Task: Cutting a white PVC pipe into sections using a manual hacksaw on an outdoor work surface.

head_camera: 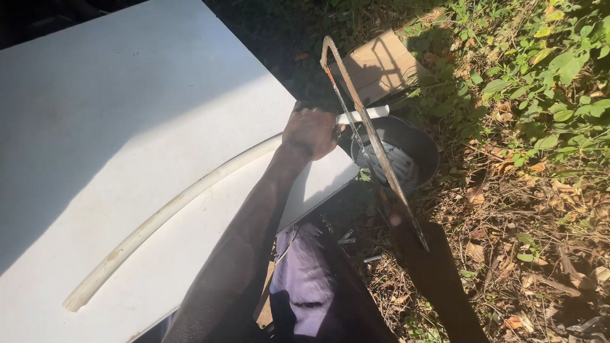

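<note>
1. Dark round metal bowl (416,143), just beyond the fingers, holds something pale and ribbed.
2. Long curved whitish plastic pipe (184,200) lies on the white board (127,114), left hand (310,132) clenched around it.
3. Right hand (395,213), in shadow, apparently grips the rusty hacksaw (368,127).

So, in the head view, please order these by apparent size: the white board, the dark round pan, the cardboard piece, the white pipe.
1. White board, by far the largest.
2. White pipe, longest after it but thin.
3. Dark round pan.
4. Cardboard piece.
The pan and the cardboard look close in size, and both are partly hidden, so their order is unsure.
</note>
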